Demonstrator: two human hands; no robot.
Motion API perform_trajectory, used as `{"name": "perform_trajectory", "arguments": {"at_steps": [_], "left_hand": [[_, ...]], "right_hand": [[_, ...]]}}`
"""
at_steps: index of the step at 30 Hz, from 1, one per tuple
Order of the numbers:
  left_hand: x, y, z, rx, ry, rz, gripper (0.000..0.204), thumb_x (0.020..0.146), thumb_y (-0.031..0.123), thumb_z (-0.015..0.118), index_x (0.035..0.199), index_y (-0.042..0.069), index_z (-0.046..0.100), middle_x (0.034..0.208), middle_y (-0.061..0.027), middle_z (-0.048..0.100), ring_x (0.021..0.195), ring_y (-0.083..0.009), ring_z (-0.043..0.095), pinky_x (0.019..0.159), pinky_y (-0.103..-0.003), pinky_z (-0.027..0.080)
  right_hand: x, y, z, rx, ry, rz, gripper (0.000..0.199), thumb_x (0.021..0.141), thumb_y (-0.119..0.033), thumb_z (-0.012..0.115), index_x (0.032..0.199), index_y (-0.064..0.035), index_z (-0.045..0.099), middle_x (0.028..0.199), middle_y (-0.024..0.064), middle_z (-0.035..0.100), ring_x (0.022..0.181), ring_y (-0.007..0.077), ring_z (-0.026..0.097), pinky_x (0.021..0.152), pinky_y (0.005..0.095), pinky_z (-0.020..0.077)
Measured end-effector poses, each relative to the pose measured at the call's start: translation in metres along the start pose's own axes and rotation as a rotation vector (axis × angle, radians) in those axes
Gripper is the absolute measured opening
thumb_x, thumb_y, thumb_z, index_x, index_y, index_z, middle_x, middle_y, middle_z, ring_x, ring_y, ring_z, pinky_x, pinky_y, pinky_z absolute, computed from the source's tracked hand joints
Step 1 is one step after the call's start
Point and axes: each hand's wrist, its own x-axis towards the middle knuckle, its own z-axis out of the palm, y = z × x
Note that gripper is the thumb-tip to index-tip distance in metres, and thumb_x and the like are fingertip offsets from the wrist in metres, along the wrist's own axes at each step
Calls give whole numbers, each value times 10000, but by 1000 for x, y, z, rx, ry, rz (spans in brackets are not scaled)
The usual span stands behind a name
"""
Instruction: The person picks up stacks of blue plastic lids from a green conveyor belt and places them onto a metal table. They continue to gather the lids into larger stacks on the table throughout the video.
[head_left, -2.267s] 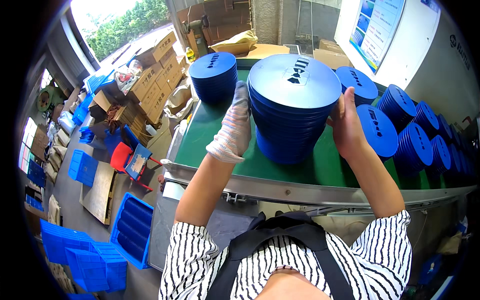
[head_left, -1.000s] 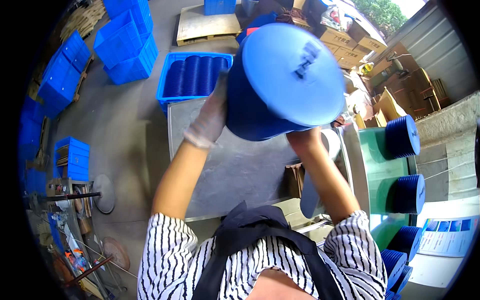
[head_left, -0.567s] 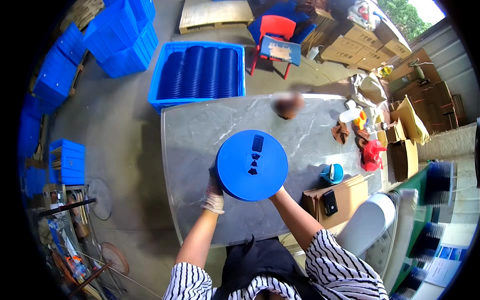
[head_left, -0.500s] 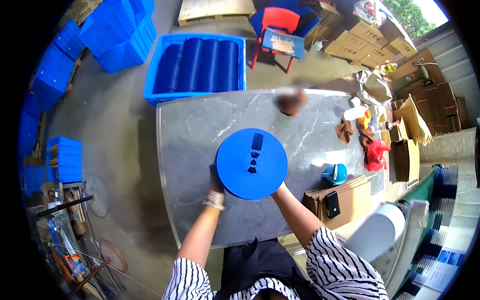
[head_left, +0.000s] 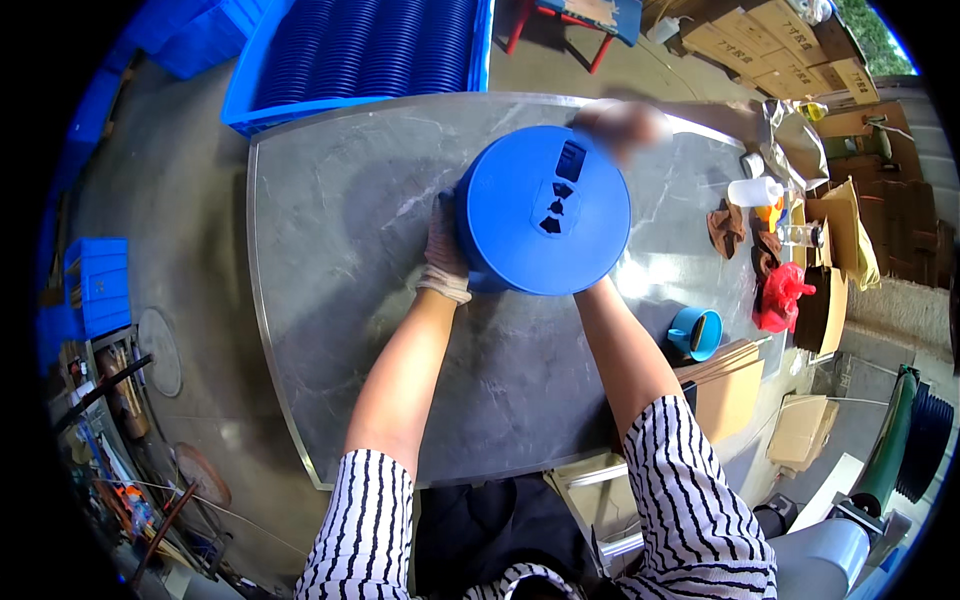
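Observation:
A round blue plastic reel is held up over the grey marble-patterned table. Its flat face is turned up, with a rectangular slot and small cut-outs around the centre. Some blue depth shows under its near-left rim, but whether several reels are stacked there I cannot tell. My left hand, in a light glove, grips the left side, its fingertips hidden behind the rim. From the lower right my right forearm reaches to the near-right rim; the reel covers that hand and its fingers.
Beyond the table's far-left edge stands a blue crate of stacked dark-blue discs. On the right lie a teal mug, cardboard sheets, a red plastic bag, a white bottle and brown cloths. A blurred brown shape is at the far edge.
Both arms have stretched farther forward and right with the reel, which appears larger and tilted. The whole view has shifted, bringing the crate and table edge higher in the picture.

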Motion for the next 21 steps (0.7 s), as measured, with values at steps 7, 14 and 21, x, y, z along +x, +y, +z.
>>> {"name": "perform_trajectory", "arguments": {"at_steps": [7, 14, 21], "left_hand": [[-16, 7, 5, -16, -18, -109, 721, 838, 614, 399, 1336, 96, 343, 1337, -132, 393, 1185, -301, 406, 1007, -467, 316], [-51, 23, 22, -2, 15, -90, 658, 867, 567, 393, 1299, 71, 396, 1291, -108, 446, 1150, -247, 445, 980, -407, 351], [-54, 19, 16, 164, 99, -66, 712, 855, 599, 380, 1340, 80, 338, 1340, -109, 392, 1196, -264, 396, 1012, -416, 310]], "right_hand": [[-17, 16, -6, -14, 115, -13, 518, 893, -403, 447, 1283, -64, 401, 1219, 104, 487, 1055, 225, 493, 869, 378, 422], [-25, 45, -11, -32, 230, -11, 539, 892, -420, 439, 1294, -63, 388, 1243, 108, 467, 1086, 228, 471, 894, 378, 400], [-22, 47, -13, -67, 253, 4, 561, 892, -436, 431, 1305, -62, 374, 1267, 111, 448, 1117, 230, 448, 920, 377, 377]]}}
